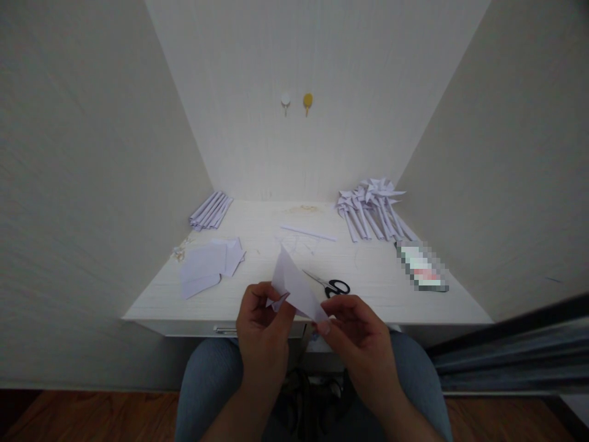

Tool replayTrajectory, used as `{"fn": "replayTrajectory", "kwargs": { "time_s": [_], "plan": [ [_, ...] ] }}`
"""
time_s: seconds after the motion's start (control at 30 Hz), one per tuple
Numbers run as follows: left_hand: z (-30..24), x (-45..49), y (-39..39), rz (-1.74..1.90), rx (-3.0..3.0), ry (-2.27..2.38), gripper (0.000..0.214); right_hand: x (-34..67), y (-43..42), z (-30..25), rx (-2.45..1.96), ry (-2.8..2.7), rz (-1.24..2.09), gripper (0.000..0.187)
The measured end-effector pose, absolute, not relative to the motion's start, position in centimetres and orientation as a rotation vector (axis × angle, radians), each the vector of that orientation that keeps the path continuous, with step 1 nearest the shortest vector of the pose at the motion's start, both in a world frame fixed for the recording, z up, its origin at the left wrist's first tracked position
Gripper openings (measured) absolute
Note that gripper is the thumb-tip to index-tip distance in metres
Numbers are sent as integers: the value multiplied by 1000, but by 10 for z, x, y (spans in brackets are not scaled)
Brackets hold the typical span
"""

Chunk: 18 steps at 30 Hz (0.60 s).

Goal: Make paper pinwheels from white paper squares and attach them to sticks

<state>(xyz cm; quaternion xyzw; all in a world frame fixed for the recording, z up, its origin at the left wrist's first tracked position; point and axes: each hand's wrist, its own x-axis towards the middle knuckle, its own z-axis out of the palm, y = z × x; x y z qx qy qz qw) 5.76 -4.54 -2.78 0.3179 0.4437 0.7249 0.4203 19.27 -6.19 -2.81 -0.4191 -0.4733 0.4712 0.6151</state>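
Over the front edge of the white desk (257, 258), both hands hold one partly folded white paper (297, 282). My left hand (264, 328) pinches its gathered lower left part between thumb and fingers. At the paper's lower right corner, the thumb and index finger of my right hand (359, 334) are closed on the tip. Just behind the paper lie scissors (329, 285) with black handles, their blades pointing left. A thin white paper stick (308, 232) rests farther back.
Rolled paper sticks (211, 210) are stacked at the back left, with paper sheets (202, 267) in front. Several paper pinwheels (372, 205) on sticks lie at the back right. A blurred phone-like object (421, 267) is on the right. Walls enclose the desk on three sides.
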Motion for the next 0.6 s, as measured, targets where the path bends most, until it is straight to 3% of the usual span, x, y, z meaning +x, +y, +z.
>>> {"fn": "replayTrajectory", "kwargs": {
  "time_s": [0.2, 0.6],
  "plan": [
    [-23, 57, -47, 1807, 822, 1160, 29, 192, -60, -28, -991, -1088, 1105, 29],
    [-18, 54, -49, 1703, 874, 1166, 26, 196, -57, -23, -1069, -1155, 961, 9]
  ]
}}
